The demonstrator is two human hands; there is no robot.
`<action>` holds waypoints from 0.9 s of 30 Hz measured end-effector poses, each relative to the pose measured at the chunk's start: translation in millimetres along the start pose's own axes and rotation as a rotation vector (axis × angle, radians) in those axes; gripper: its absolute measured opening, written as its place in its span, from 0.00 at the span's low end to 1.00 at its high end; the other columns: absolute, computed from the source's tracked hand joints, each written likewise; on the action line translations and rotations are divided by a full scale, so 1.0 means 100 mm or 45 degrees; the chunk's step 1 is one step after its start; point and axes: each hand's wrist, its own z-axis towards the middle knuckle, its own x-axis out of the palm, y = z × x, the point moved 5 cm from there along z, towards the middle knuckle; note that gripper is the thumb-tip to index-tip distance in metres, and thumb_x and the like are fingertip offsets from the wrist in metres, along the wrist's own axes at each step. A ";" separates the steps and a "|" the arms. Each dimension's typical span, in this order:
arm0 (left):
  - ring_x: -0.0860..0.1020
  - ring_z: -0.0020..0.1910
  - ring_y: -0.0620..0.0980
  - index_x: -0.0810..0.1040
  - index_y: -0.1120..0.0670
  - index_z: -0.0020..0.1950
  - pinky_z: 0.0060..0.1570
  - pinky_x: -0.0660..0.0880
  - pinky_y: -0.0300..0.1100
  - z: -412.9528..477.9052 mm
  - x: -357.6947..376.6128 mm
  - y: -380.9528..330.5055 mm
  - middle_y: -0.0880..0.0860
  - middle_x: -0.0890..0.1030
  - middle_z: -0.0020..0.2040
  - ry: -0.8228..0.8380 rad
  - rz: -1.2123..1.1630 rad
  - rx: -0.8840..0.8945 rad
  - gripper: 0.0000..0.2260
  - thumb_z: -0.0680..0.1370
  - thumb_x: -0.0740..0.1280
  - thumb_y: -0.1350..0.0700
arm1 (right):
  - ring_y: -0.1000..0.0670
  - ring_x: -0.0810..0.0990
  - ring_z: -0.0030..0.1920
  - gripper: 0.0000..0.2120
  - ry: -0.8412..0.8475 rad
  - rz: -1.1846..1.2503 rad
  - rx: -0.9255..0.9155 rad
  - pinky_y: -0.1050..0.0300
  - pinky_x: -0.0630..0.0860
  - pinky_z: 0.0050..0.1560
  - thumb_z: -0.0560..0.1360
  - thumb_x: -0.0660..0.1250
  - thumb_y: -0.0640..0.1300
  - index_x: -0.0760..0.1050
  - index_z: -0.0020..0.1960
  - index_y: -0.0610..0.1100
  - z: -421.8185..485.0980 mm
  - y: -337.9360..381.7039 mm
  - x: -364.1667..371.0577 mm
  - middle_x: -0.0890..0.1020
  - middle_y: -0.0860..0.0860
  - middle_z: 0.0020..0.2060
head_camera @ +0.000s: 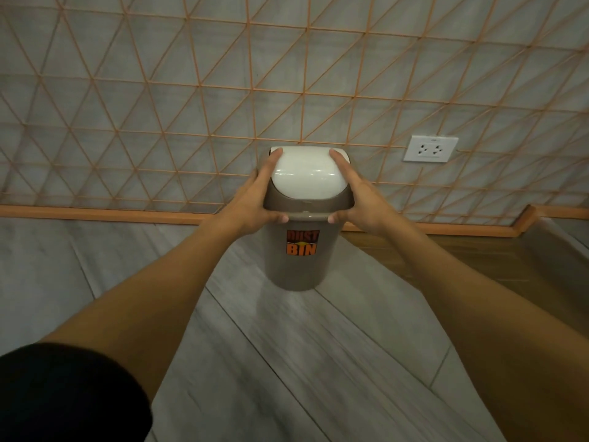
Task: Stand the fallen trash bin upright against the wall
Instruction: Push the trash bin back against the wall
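A small grey trash bin (pixel 299 266) with a white swing lid (pixel 307 175) and an orange "DUST BIN" sticker is upright in the middle of the view, a short way in front of the wall (pixel 191 106). Its base looks slightly above the floor; I cannot tell if it touches. My left hand (pixel 255 199) grips the lid's left side, thumb on the front rim. My right hand (pixel 360 196) grips the right side the same way.
The grey wall carries an orange triangular grid and an orange skirting board (pixel 111 213). A white double socket (pixel 430 149) sits low on the wall to the right. Grey floor planks (pixel 287 362) lie below, with a brown wooden strip (pixel 478 260) at right.
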 end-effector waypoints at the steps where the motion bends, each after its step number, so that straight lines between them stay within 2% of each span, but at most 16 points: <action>1: 0.61 0.74 0.59 0.43 0.39 0.78 0.70 0.65 0.60 0.04 0.01 0.00 0.56 0.57 0.77 -0.014 0.002 -0.017 0.53 0.69 0.77 0.61 | 0.41 0.63 0.70 0.54 -0.029 -0.028 0.009 0.50 0.70 0.63 0.68 0.74 0.31 0.46 0.76 0.66 0.03 -0.01 0.01 0.62 0.46 0.72; 4: 0.58 0.75 0.61 0.40 0.40 0.78 0.71 0.62 0.58 0.12 0.07 0.01 0.59 0.55 0.77 -0.088 0.072 -0.087 0.50 0.73 0.73 0.64 | 0.40 0.65 0.69 0.50 -0.126 -0.130 0.009 0.47 0.67 0.68 0.72 0.70 0.31 0.44 0.77 0.62 0.07 0.02 0.05 0.64 0.42 0.69; 6: 0.59 0.74 0.57 0.40 0.43 0.79 0.72 0.62 0.52 0.13 0.13 0.02 0.58 0.55 0.76 -0.125 0.023 -0.120 0.43 0.77 0.68 0.63 | 0.40 0.64 0.71 0.47 -0.141 -0.147 0.000 0.50 0.66 0.69 0.75 0.67 0.31 0.43 0.77 0.61 0.10 0.02 0.10 0.62 0.41 0.71; 8: 0.62 0.71 0.51 0.45 0.47 0.80 0.69 0.67 0.39 0.14 0.18 0.01 0.52 0.58 0.75 -0.169 0.031 -0.069 0.33 0.81 0.62 0.49 | 0.40 0.60 0.73 0.45 -0.121 -0.106 0.024 0.54 0.65 0.67 0.77 0.64 0.32 0.40 0.77 0.61 0.13 0.01 0.14 0.56 0.42 0.75; 9: 0.64 0.70 0.50 0.46 0.47 0.80 0.67 0.68 0.36 0.13 0.16 0.01 0.49 0.60 0.75 -0.191 0.092 -0.098 0.35 0.79 0.59 0.38 | 0.40 0.59 0.74 0.44 -0.105 -0.136 0.026 0.54 0.65 0.67 0.78 0.63 0.32 0.39 0.77 0.61 0.14 0.03 0.14 0.52 0.42 0.76; 11: 0.64 0.73 0.56 0.45 0.45 0.79 0.71 0.65 0.52 0.15 0.15 0.04 0.51 0.60 0.78 -0.162 0.047 -0.238 0.47 0.68 0.53 0.22 | 0.37 0.55 0.75 0.39 -0.078 -0.228 -0.036 0.54 0.66 0.66 0.80 0.59 0.35 0.38 0.78 0.58 0.16 0.05 0.13 0.48 0.40 0.77; 12: 0.62 0.74 0.59 0.45 0.44 0.79 0.71 0.63 0.59 0.16 0.16 0.05 0.52 0.58 0.79 -0.140 0.070 -0.260 0.47 0.67 0.50 0.21 | 0.36 0.53 0.76 0.35 -0.084 -0.296 -0.081 0.55 0.65 0.63 0.82 0.55 0.37 0.39 0.78 0.55 0.16 0.08 0.12 0.46 0.40 0.78; 13: 0.60 0.75 0.62 0.44 0.44 0.79 0.71 0.61 0.62 0.15 0.16 0.01 0.53 0.55 0.80 -0.110 0.177 -0.235 0.42 0.71 0.49 0.24 | 0.36 0.51 0.76 0.32 -0.095 -0.351 -0.107 0.53 0.63 0.64 0.83 0.53 0.39 0.39 0.78 0.54 0.15 0.12 0.13 0.46 0.39 0.78; 14: 0.59 0.75 0.63 0.43 0.43 0.79 0.71 0.62 0.62 0.12 0.16 -0.03 0.55 0.51 0.80 -0.065 0.295 -0.203 0.34 0.77 0.51 0.32 | 0.35 0.51 0.76 0.34 -0.089 -0.343 -0.065 0.49 0.61 0.68 0.83 0.54 0.39 0.37 0.78 0.55 0.18 0.08 0.14 0.45 0.39 0.78; 15: 0.59 0.75 0.63 0.38 0.42 0.78 0.70 0.64 0.60 0.10 0.16 -0.06 0.57 0.47 0.80 -0.042 0.343 -0.188 0.31 0.82 0.54 0.44 | 0.34 0.51 0.76 0.39 -0.078 -0.326 0.018 0.43 0.59 0.72 0.81 0.57 0.37 0.34 0.77 0.57 0.20 0.01 0.15 0.44 0.38 0.78; 16: 0.61 0.74 0.63 0.33 0.40 0.76 0.67 0.65 0.59 0.11 0.17 -0.03 0.59 0.42 0.80 -0.032 0.307 -0.215 0.36 0.82 0.58 0.57 | 0.34 0.53 0.76 0.44 -0.065 -0.366 0.067 0.38 0.58 0.74 0.80 0.60 0.36 0.30 0.76 0.60 0.20 0.00 0.16 0.42 0.38 0.77; 17: 0.63 0.72 0.64 0.29 0.39 0.74 0.66 0.67 0.58 0.11 0.16 0.00 0.61 0.39 0.79 -0.002 0.310 -0.251 0.43 0.80 0.60 0.65 | 0.34 0.54 0.76 0.47 -0.056 -0.359 0.104 0.36 0.58 0.74 0.79 0.61 0.35 0.28 0.74 0.62 0.20 0.01 0.17 0.41 0.38 0.77; 18: 0.65 0.71 0.64 0.27 0.39 0.73 0.65 0.69 0.57 0.13 0.15 0.00 0.62 0.37 0.78 0.015 0.325 -0.278 0.47 0.79 0.61 0.68 | 0.34 0.54 0.76 0.49 -0.042 -0.354 0.123 0.35 0.58 0.74 0.78 0.62 0.35 0.27 0.73 0.63 0.20 0.01 0.17 0.40 0.37 0.77; 22: 0.67 0.69 0.64 0.25 0.40 0.72 0.64 0.70 0.56 0.11 0.12 -0.01 0.62 0.37 0.78 0.071 0.410 -0.303 0.49 0.77 0.63 0.68 | 0.32 0.56 0.75 0.51 0.005 -0.417 0.147 0.34 0.60 0.73 0.77 0.64 0.38 0.23 0.70 0.65 0.19 0.02 0.19 0.39 0.37 0.77; 25: 0.72 0.64 0.62 0.26 0.39 0.73 0.62 0.73 0.56 0.10 0.10 -0.04 0.63 0.43 0.78 0.052 0.429 -0.229 0.50 0.76 0.65 0.67 | 0.29 0.57 0.74 0.55 -0.005 -0.448 0.130 0.32 0.62 0.71 0.76 0.65 0.36 0.21 0.66 0.70 0.18 0.03 0.17 0.39 0.37 0.77; 27: 0.74 0.60 0.62 0.28 0.40 0.74 0.60 0.75 0.58 0.07 0.06 -0.06 0.64 0.47 0.77 0.057 0.472 -0.181 0.49 0.75 0.65 0.65 | 0.29 0.55 0.75 0.54 -0.007 -0.494 0.140 0.31 0.61 0.71 0.75 0.64 0.34 0.23 0.67 0.69 0.16 0.03 0.14 0.39 0.37 0.77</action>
